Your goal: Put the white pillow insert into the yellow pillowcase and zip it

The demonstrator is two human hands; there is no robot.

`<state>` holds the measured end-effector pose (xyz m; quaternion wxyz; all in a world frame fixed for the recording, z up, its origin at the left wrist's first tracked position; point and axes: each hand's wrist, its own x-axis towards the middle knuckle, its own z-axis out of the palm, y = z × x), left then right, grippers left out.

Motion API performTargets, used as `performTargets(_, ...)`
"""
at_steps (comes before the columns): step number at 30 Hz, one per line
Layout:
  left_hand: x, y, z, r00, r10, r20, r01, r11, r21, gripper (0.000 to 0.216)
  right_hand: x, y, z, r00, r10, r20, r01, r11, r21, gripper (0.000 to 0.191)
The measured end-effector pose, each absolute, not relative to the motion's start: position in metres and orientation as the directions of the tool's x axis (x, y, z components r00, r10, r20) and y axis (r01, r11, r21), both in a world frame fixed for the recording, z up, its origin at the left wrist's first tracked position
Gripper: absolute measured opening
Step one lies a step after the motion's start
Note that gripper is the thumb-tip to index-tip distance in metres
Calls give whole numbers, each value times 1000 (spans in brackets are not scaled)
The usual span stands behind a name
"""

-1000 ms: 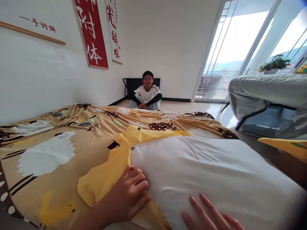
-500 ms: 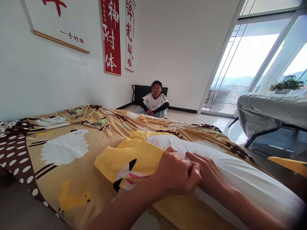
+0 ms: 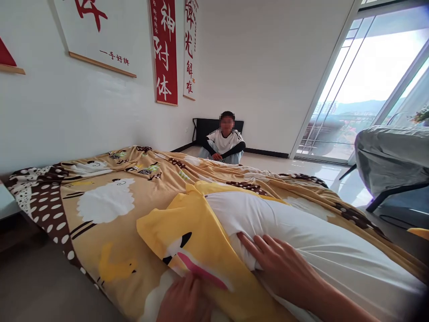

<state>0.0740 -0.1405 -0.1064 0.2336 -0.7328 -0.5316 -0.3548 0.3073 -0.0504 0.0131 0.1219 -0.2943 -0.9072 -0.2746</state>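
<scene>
A plump white pillow (image 3: 301,232) lies partly inside a yellow pillowcase (image 3: 187,214) printed with black, white and pink shapes. My right hand (image 3: 281,268) grips the pillow's near side, its fingertips pressed into a fold by the case's opening. Lower down, my left hand (image 3: 186,299) is closed on the case's near edge, below the pink print; its thumb is hidden. Both rest on a tan blanket (image 3: 124,243) patterned with sheep, chicks and brown dotted borders.
The blanket covers a bed whose near left edge drops to a dark floor. Beyond it a person (image 3: 224,138) sits against the far wall. On the right stands a plastic-covered piece of furniture (image 3: 392,152), near a glass door (image 3: 345,98). Scrolls (image 3: 166,53) hang on the left wall.
My hands have come apart: the left moved down and left onto the pillowcase edge, while the right stayed on the pillow. More of the pillow and case shows. The view has turned slightly left.
</scene>
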Motion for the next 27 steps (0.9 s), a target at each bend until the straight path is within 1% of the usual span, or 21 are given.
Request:
performTargets(2,69,-143,-120,100,814,573,982,-174,75,38,302,-49,12,-824,451,343,565,696,443,63)
performTargets(3,71,-142,-122,80,879,471,987,-134,83,46,299,-49,11,-837,440,325,546,707,449,63)
performTargets(4,76,-139,-123,64,918,392,988,-114,107,47,298,-49,9,-847,431,311,530,717,452,63)
performTargets(6,89,-131,-122,40,958,284,977,-97,189,42,296,-52,3,-861,403,309,506,731,457,66)
performTargets(8,103,-120,-123,23,974,225,963,-82,256,37,298,-57,-1,-862,377,339,503,721,476,69)
performTargets(9,108,-114,-126,27,979,202,961,-81,265,34,299,-60,-3,-860,364,357,504,710,492,69)
performTargets(11,113,-106,-134,90,978,187,961,-135,242,24,300,-64,-6,-859,351,372,506,691,516,68)
performTargets(12,113,-103,-139,138,968,208,958,-184,221,22,300,-65,-7,-861,353,366,504,688,522,67)
performTargets(14,112,-101,-148,225,921,317,940,-290,177,25,298,-66,-10,-868,353,349,493,693,526,59)
performTargets(15,111,-102,-150,242,888,391,930,-327,166,28,296,-67,-11,-870,357,340,491,693,527,55)
performTargets(17,110,-106,-147,222,827,516,913,-362,188,31,292,-67,-13,-870,374,321,492,688,533,45)
performTargets(20,111,-120,-121,236,757,610,844,-470,256,24,289,-68,-4,-871,410,272,489,668,561,38)
performTargets(23,115,-133,-79,286,672,683,721,-620,308,16,290,-63,22,-847,465,258,520,621,586,41)
performTargets(25,121,-136,-55,258,635,728,653,-670,353,13,287,-55,40,-805,523,279,577,584,571,44)
performTargets(27,131,-131,-43,237,602,763,601,-707,372,10,279,-47,47,-768,578,276,623,573,532,39)
